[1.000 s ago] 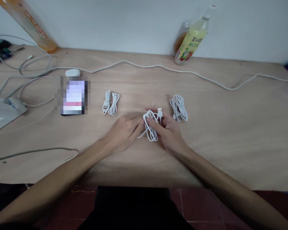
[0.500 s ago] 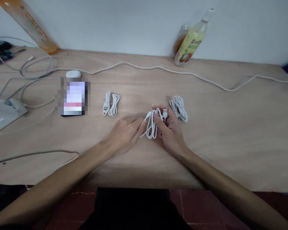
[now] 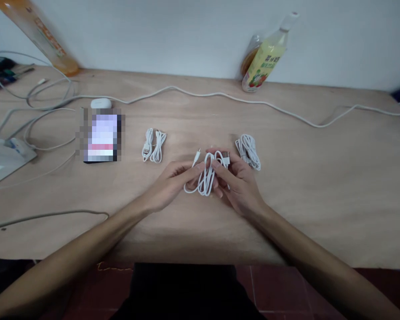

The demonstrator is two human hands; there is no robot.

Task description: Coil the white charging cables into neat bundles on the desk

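Observation:
Both of my hands meet at the middle of the wooden table (image 3: 320, 186) over a coiled white USB cable (image 3: 205, 178). My left hand (image 3: 173, 182) pinches the cable's loose end, whose small plug sticks up past the fingertips. My right hand (image 3: 236, 180) grips the coil's loops, with the USB-A plug by its fingers. A second bundled white cable (image 3: 249, 152) lies just right of my right hand. A third bundled cable (image 3: 154, 145) lies to the left, apart from my hands.
A phone (image 3: 102, 138) with a blurred screen lies left of the cables, a white earbud case (image 3: 101, 103) behind it. A long white cord (image 3: 220, 94) crosses the table. A drink bottle (image 3: 265, 53) leans at the wall; more cords and a white device (image 3: 3, 153) sit far left.
My left hand has taken the cable's loose end and drawn it up and left. My right hand has turned the coil slightly; the loops hang lower and to the left.

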